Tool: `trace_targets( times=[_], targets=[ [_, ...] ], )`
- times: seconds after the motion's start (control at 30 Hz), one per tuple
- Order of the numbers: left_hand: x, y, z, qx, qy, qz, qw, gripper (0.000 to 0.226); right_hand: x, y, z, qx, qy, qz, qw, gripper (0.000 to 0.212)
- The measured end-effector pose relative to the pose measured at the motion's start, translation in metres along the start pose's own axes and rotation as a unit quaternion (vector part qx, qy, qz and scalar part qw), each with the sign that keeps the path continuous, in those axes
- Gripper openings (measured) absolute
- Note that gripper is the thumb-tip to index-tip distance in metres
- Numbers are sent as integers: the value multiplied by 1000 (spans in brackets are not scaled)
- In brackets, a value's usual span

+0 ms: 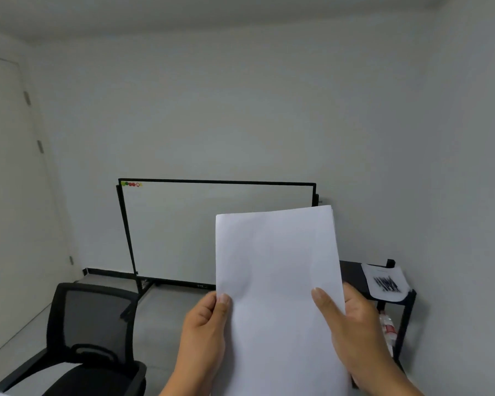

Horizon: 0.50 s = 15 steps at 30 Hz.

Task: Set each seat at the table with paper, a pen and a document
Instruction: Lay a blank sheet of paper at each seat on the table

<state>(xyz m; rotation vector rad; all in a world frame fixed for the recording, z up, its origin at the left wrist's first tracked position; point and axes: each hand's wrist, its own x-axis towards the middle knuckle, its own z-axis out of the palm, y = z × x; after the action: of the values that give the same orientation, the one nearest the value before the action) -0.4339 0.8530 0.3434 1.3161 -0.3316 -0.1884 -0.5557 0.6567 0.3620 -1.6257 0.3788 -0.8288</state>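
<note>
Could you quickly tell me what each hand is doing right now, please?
Left hand: pinches the left edge of the paper stack, thumb on front.
Right hand: grips the stack's right edge, thumb on front.

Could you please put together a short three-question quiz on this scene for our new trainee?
1. True or false: both hands grip the stack of white paper.
2. What stands against the far wall: A) whiteboard, B) bookcase, C) printer?
3. On which side of the view is the black mesh chair?

Key:
1. True: left hand and right hand each pinch an edge.
2. A, the whiteboard.
3. The lower left, where the chair stands.
</note>
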Motion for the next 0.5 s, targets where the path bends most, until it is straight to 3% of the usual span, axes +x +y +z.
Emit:
trace_targets(
  times=[0.33, 0.5],
  targets=[
    [165, 3, 14, 23, 25, 53, 998, 34, 169, 26, 58, 4, -34, -48, 998, 13],
    [256, -15, 24, 105, 69, 103, 987, 61, 274, 74, 88, 30, -86, -63, 994, 18]
  ],
)
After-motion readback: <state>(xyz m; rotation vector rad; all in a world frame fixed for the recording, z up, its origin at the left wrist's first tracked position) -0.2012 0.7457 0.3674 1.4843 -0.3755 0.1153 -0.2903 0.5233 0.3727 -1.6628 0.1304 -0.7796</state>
